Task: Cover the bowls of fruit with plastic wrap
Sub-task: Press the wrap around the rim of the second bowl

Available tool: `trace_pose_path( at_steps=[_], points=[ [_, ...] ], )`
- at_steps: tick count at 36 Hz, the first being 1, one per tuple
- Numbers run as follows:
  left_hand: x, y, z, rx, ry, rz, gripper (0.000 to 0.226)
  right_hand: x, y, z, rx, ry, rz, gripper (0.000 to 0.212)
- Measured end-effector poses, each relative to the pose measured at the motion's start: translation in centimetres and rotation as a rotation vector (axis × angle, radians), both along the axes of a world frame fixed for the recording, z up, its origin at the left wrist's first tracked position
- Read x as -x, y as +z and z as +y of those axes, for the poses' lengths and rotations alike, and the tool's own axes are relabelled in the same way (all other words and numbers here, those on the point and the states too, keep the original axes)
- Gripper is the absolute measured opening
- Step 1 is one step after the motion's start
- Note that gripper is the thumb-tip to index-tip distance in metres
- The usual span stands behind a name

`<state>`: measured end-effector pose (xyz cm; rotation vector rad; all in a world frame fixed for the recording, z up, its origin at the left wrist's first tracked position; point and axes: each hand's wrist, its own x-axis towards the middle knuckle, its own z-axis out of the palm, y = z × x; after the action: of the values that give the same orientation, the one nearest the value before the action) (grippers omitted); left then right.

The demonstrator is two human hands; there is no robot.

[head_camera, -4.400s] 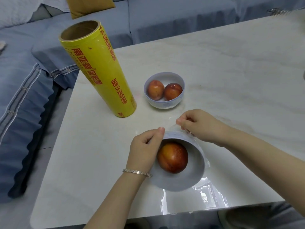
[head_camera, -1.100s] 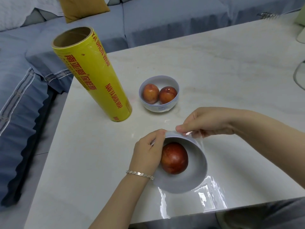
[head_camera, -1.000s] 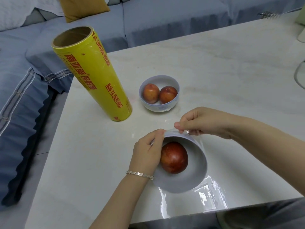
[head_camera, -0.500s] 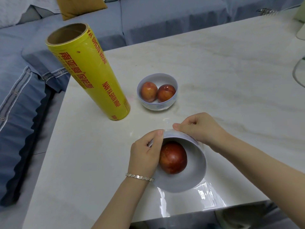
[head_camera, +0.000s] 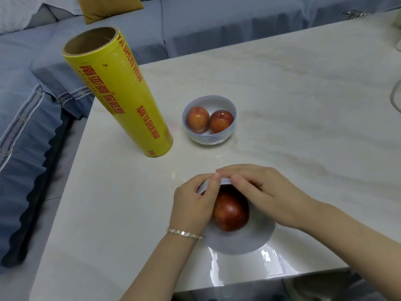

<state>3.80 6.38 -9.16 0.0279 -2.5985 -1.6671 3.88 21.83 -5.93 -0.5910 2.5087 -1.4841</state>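
Head view suggests the risk: if the right hand (head_camera: 260,192) pulls the plastic wrap (head_camera: 271,263) unevenly, the thin film may tear or slip off the rim. The near bowl (head_camera: 238,242), close to the near edge of the table (head_camera: 303,105), could also slide off. The right hand pinches the wrap at the bowl's far rim. The left hand (head_camera: 195,205) curls round that rim, thumb on top. One fruit (head_camera: 231,211) lies inside.

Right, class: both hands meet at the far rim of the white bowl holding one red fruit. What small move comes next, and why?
Probably press the clear plastic film down the far outer wall of the near white bowl. The left hand and right hand seem to pinch it at that rim, and slack film lies on the white table nearside.
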Motion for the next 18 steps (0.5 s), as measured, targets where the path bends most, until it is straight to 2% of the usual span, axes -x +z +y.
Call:
trace_pose_path(
  at_steps=[4,7,9,13,16,18],
  points=[
    [-0.1,-0.2,0.0,0.0,0.01,0.021,0.029,0.9,0.2,-0.5,-0.002,-0.042,-0.161,0.046],
    [0.0,-0.1,-0.1,-0.011,0.008,0.004,0.032,1.9,0.8,-0.2,-0.055,-0.007,-0.284,0.064],
    [0.0,-0.1,-0.1,-0.009,0.005,-0.002,0.031,2.6,1.2,0.0,-0.165,0.003,-0.271,0.072],
    [-0.1,0.0,-0.2,0.005,-0.003,0.007,0.025,2.6,1.2,-0.1,-0.008,-0.007,-0.246,0.066],
    [-0.1,0.0,-0.3,-0.001,0.01,-0.016,0.031,2.0,0.7,-0.3,-0.035,0.044,-0.267,0.064],
    [-0.1,0.1,-0.3,-0.008,0.025,-0.036,0.029,1.9,0.3,0.1,-0.069,-0.002,-0.321,0.074]
  ],
)
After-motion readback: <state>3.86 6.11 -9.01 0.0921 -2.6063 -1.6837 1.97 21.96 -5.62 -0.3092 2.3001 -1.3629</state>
